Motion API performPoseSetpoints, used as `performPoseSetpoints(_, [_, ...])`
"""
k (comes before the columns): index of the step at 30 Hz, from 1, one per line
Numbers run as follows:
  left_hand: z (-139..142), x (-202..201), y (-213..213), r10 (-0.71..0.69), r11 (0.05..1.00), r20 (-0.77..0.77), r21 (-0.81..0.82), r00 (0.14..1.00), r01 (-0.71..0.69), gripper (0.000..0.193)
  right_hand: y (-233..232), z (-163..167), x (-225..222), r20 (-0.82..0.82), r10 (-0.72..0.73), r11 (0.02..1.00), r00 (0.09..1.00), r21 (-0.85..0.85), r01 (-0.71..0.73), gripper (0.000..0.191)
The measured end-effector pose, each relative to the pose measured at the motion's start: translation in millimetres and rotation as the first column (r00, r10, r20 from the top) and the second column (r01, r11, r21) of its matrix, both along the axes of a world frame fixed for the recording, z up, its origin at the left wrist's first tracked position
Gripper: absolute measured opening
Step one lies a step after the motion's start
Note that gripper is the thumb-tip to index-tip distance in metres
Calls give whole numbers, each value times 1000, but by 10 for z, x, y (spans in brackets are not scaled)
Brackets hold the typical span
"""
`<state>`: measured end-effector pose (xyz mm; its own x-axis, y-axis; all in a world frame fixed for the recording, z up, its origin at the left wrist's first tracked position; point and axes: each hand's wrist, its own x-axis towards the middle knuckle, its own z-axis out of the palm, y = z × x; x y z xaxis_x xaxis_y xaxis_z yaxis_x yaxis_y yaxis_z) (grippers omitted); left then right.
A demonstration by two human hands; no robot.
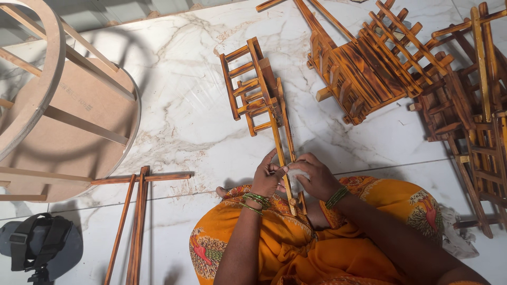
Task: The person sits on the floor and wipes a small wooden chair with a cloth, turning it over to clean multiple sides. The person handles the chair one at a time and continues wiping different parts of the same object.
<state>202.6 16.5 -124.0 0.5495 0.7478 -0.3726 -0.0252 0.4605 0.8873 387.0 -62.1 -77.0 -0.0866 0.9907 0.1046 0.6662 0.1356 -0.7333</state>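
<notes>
Head view: wooden frame (264, 100) btwn left hand (265, 179) & right hand (316, 178) (both gripping).

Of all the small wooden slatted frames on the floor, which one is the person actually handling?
The lone frame at centre: its long legs run into the left hand and right hand. The others sit piled at upper right, untouched.

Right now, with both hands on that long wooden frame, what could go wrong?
The frame is held only at its near end by the left hand and the right hand; its ladder-like far end lies out on the floor, so it could twist or scrape. The right hand presses a white wad on thin rails, which might flex. The stacked frames lie close and could be bumped.
</notes>
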Motion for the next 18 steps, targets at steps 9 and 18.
performPoseSetpoints(9, [-30, 3, -26, 11, 1000, 24, 6, 1000, -11, 78, -581, 36, -41, -35, -29, 983, 999, -183, 22, 32])
performPoseSetpoints(18, [-24, -20, -79, 17, 1000, 59, -17, 998, -16, 79, 14, -46, 13, 32, -129, 992, 991, -5, 129, 33])
